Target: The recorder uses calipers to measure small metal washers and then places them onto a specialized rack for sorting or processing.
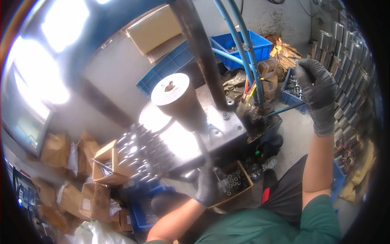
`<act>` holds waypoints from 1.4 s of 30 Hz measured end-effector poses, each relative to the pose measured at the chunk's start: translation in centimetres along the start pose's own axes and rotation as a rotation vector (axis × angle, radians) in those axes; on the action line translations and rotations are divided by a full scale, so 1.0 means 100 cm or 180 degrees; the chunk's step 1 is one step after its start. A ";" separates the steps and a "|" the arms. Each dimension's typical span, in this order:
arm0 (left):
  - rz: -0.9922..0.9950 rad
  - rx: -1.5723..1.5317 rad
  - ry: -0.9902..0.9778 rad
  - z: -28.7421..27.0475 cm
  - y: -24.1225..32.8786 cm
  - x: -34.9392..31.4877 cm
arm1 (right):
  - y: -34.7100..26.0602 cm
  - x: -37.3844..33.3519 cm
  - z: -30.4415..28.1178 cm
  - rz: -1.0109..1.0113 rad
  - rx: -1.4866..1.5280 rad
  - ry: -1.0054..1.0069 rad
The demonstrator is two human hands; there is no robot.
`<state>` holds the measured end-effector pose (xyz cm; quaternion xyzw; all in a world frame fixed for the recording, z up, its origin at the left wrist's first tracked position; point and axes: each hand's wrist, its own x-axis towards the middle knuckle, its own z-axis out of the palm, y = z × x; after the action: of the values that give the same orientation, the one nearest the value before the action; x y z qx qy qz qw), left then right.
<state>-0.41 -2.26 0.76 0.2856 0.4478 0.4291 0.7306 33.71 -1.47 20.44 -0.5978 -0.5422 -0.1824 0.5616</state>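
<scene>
My left hand (206,184), in a dark grey glove, is low beside the near edge of a thick steel plate (233,132). Its fingers look closed, and a blurred slim grey shape (203,148) rises from them toward a big metal cylinder (178,97) above the plate. I cannot tell what that shape is. Raised at the right, my right hand (318,91) wears a similar glove with its fingers curled. A blue lever bar (286,109) runs up to that hand's edge and is lost behind it; whatever the fingers grip is hidden.
Many shiny metal pieces (142,152) stand left of the plate. Below it sits a carton (239,193) of small metal rings. Curved metal parts (345,85) are stacked at the right. Blue bins (243,46), a dark post (203,53) and blue pipes (245,44) stand behind; cartons (95,199) crowd the left.
</scene>
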 end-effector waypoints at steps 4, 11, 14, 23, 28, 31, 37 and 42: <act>-0.0455 -0.0314 0.0131 -0.014 -0.007 0.021 | 0.006 -0.007 -0.006 -0.0006 0.0045 -0.0075; -0.0424 -0.0272 0.0157 -0.020 -0.002 0.058 | 0.008 -0.036 -0.030 -0.0416 -0.0735 -0.0319; -0.0572 -0.0334 0.0213 -0.022 -0.004 0.067 | -0.014 -0.062 -0.054 -0.0831 -0.0774 -0.0674; -0.0485 0.0526 -0.0525 -0.038 -0.040 0.010 | -0.039 -0.178 0.030 -0.1492 0.1654 -0.3046; 0.3470 0.4363 -0.0428 -0.044 0.003 -0.025 | -0.018 -0.237 0.072 -0.1944 0.1288 -0.4704; 0.3462 0.3036 -0.0195 -0.053 0.044 -0.035 | -0.021 -0.253 0.080 -0.1987 0.1294 -0.4948; 0.3044 -0.0519 0.0264 -0.092 0.115 -0.066 | -0.030 -0.260 0.096 -0.1865 0.0925 -0.5485; 0.2583 -0.1380 0.0513 -0.137 0.144 -0.055 | -0.023 -0.272 0.113 -0.1670 0.0450 -0.5933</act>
<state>-19.38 0.10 8.60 0.2443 0.2552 0.7847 0.5094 17.95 -4.17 -4.35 -0.3275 -0.8954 0.2780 -0.1172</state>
